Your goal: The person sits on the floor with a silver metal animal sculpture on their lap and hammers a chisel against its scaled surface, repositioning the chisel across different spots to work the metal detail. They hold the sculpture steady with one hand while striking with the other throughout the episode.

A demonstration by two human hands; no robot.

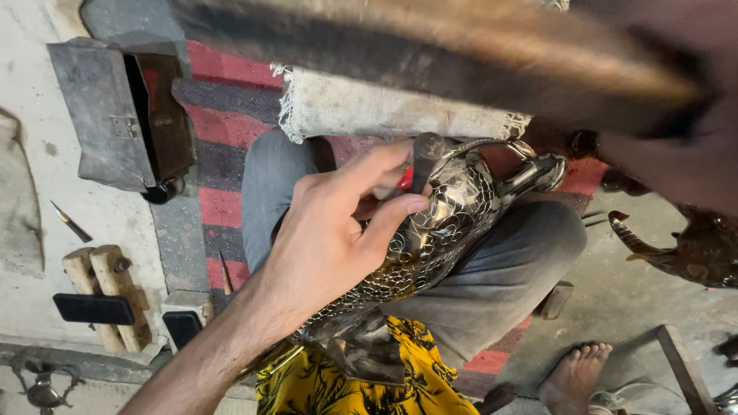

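Observation:
A shiny metal bird figure [453,223] with engraved feather patterns lies across my lap on grey trousers. My left hand [330,238] reaches in from the lower left and pinches a short dark chisel [425,157] upright against the bird's body. My right hand [676,154] is a blur at the upper right. It grips a long brown wooden mallet [430,46] that is smeared by motion across the top of the view, above the chisel head.
An open grey metal box [115,115] stands at the upper left on a red striped rug [223,123]. Loose chisels [71,223], wooden blocks [108,296] and a black phone [94,309] lie left. Another metal figure [692,250] and another person's bare foot [576,376] are right.

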